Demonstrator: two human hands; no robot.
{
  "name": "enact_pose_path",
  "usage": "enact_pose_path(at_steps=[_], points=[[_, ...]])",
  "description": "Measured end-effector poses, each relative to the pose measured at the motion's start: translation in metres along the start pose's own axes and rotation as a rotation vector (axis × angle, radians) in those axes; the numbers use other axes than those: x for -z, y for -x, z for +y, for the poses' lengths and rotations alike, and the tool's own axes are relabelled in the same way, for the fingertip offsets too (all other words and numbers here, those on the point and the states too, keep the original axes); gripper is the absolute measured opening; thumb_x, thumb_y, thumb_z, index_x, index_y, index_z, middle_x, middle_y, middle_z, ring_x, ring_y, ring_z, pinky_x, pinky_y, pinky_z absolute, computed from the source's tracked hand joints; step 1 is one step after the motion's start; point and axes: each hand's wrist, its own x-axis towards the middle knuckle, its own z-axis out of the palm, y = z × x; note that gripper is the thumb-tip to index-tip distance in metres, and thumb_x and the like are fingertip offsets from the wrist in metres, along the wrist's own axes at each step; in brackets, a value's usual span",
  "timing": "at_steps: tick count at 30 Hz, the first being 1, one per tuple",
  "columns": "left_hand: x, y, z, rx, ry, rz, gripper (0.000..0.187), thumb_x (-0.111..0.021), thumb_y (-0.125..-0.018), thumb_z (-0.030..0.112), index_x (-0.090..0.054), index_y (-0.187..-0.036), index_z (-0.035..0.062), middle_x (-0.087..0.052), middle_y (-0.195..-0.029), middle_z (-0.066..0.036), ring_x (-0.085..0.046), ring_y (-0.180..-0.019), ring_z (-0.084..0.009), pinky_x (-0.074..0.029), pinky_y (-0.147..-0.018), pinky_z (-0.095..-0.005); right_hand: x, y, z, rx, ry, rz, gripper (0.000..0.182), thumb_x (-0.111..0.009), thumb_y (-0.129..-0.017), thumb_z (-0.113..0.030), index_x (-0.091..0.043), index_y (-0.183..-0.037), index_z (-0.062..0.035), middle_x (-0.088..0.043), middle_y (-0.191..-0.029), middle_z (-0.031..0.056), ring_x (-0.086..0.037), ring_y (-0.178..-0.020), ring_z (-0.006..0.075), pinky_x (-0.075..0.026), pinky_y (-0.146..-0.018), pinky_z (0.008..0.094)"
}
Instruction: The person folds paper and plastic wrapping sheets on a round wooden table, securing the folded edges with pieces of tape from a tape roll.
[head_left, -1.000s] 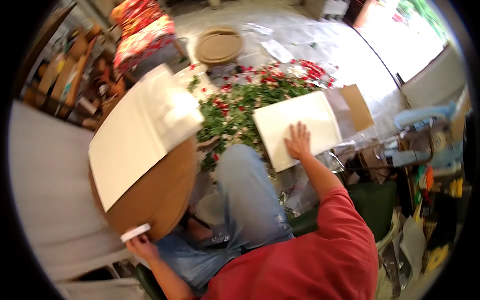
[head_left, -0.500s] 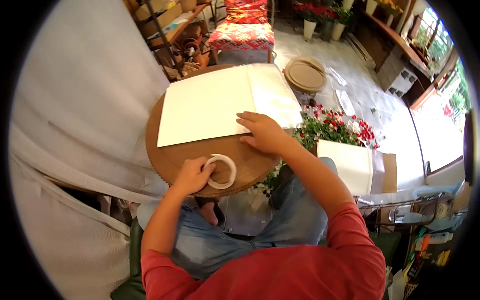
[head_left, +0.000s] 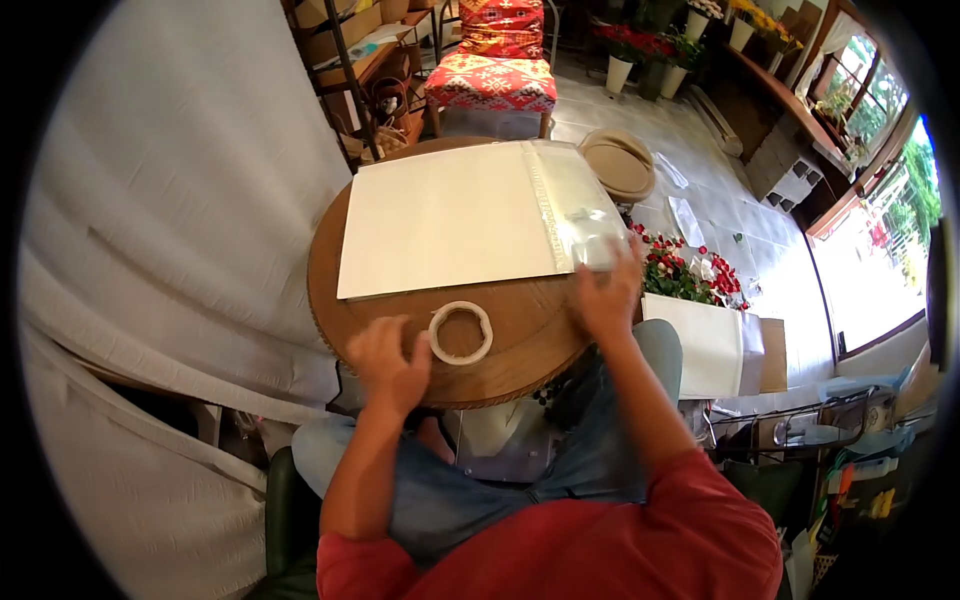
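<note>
On the round wooden table [head_left: 530, 350] lies a flat stack of white sheets [head_left: 450, 220], with a clear plastic sleeve [head_left: 590, 220] sticking out at its right end. A roll of white tape [head_left: 484, 350] lies flat near the front edge. My left hand [head_left: 388, 362] is just left of the roll, apart from it, slightly blurred, with fingers spread and nothing in them. At the sleeve's lower right corner is my right hand [head_left: 608, 295], blurred, its fingers apart; whether it touches the plastic is unclear.
A chair with a red patterned cover [head_left: 492, 80] stands beyond the table. To the right are a round beige stool [head_left: 617, 165], red and white flowers [head_left: 690, 275] and a white packet [head_left: 690, 335]. A pale curtain [head_left: 190, 200] hangs at the left.
My left hand has let go of the tape roll, which now lies flat. My right hand has moved right, off the white sheets to the sleeve's corner. The view has shifted slightly.
</note>
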Motion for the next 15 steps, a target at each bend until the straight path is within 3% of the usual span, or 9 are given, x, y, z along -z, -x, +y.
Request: enact_pose_path(at_steps=[1,2,3,4,5,6,8,9,15], points=[[0.008,0.0,-0.012,-0.075,-0.288,0.064,0.046,-0.074,-0.098,0.035,-0.066,-0.129,0.0017,-0.062,-0.136,-0.022,-0.057,-0.127,-0.0422,-0.039,-0.114,-0.0556,-0.003,0.015,0.017,-0.008,0.006,0.002,0.056,-0.081,-0.093,-0.023,-0.061,-0.138,0.0024,-0.054,-0.155,0.0239,-0.046,-0.15,0.0349,-0.032,-0.126,0.0438],[0.01,-0.002,-0.026,0.08,-0.315,0.097,0.054,-0.073,-0.098,0.038,-0.062,-0.136,0.0015,-0.056,-0.145,-0.023,-0.051,-0.134,-0.0448,-0.031,-0.118,-0.0595,-0.014,0.037,0.041,-0.35,-0.233,0.076,0.058,-0.081,-0.094,-0.023,-0.059,-0.14,0.0038,-0.058,-0.15,0.0237,-0.05,-0.145,0.0328,-0.036,-0.124,0.043],[0.01,-0.004,-0.04,0.23,-0.345,0.122,0.061,-0.072,-0.099,0.041,-0.058,-0.144,0.0013,-0.051,-0.153,-0.023,-0.045,-0.141,-0.0474,-0.022,-0.123,-0.0634,-0.012,0.05,0.046,-0.543,-0.343,0.11,0.059,-0.082,-0.095,-0.023,-0.058,-0.141,0.0046,-0.06,-0.148,0.0236,-0.052,-0.142,0.0317,-0.037,-0.122,0.0426],[-0.001,-0.004,-0.062,0.37,-0.334,0.107,0.066,-0.072,-0.1,0.038,-0.052,-0.15,0.0006,-0.047,-0.156,-0.024,-0.044,-0.144,-0.0463,-0.024,-0.124,-0.0608,-0.01,0.062,0.049,-0.735,-0.455,0.169,0.06,-0.082,-0.095,-0.024,-0.056,-0.141,0.0053,-0.061,-0.145,0.0235,-0.055,-0.14,0.0307,-0.039,-0.121,0.0422],[-0.012,-0.006,-0.079,0.505,-0.328,0.093,0.071,-0.072,-0.1,0.036,-0.047,-0.156,-0.0001,-0.043,-0.16,-0.026,-0.043,-0.146,-0.0453,-0.026,-0.126,-0.0581,-0.001,0.065,0.02,-0.891,-0.742,-0.012,0.06,-0.082,-0.096,-0.023,-0.055,-0.142,0.0045,-0.065,-0.139,0.0183,-0.059,-0.132,0.0275,-0.044,-0.115,0.0398],[-0.014,-0.009,-0.083,0.474,-0.341,0.068,0.071,-0.072,-0.1,0.036,-0.047,-0.156,-0.0001,-0.043,-0.16,-0.026,-0.043,-0.146,-0.0453,-0.026,-0.126,-0.0581,-0.001,0.066,0.002,-1.026,-1.042,-0.189,0.061,-0.083,-0.096,-0.022,-0.054,-0.143,0.0038,-0.068,-0.134,0.013,-0.063,-0.124,0.0242,-0.049,-0.109,0.0373],[-0.016,-0.016,-0.083,0.587,0.074,0.148,0.072,-0.071,-0.102,0.03,-0.043,-0.16,-0.0011,-0.041,-0.163,-0.025,-0.041,-0.15,-0.0434,-0.029,-0.127,-0.052,-0.025,0.074,0.007,-0.912,-0.999,-0.059,0.059,-0.085,-0.094,-0.016,-0.055,-0.142,0.0021,-0.07,-0.13,0.012,-0.067,-0.116,0.0236,-0.053,-0.102,0.0375],[-0.012,-0.02,-0.07,0.629,0.113,0.158,0.069,-0.07,-0.103,0.026,-0.043,-0.16,-0.0017,-0.041,-0.163,-0.025,-0.042,-0.15,-0.0419,-0.034,-0.125,-0.0473,-0.025,0.068,0.001,-0.91,-1.03,-0.035,0.058,-0.085,-0.093,-0.014,-0.056,-0.14,0.0018,-0.07,-0.129,0.0128,-0.067,-0.115,0.0242,-0.054,-0.1,0.0375],[-0.038,-0.034,-0.081,0.513,0.019,0.112,0.07,-0.069,-0.104,0.027,-0.042,-0.161,-0.0028,-0.041,-0.162,-0.027,-0.042,-0.149,-0.0425,-0.032,-0.126,-0.0479,-0.026,0.03,0.013,-1.011,-1.133,-0.058,0.06,-0.084,-0.093,-0.011,-0.053,-0.142,0.0018,-0.069,-0.128,0.0148,-0.068,-0.113,0.0257,-0.056,-0.097,0.0393]])
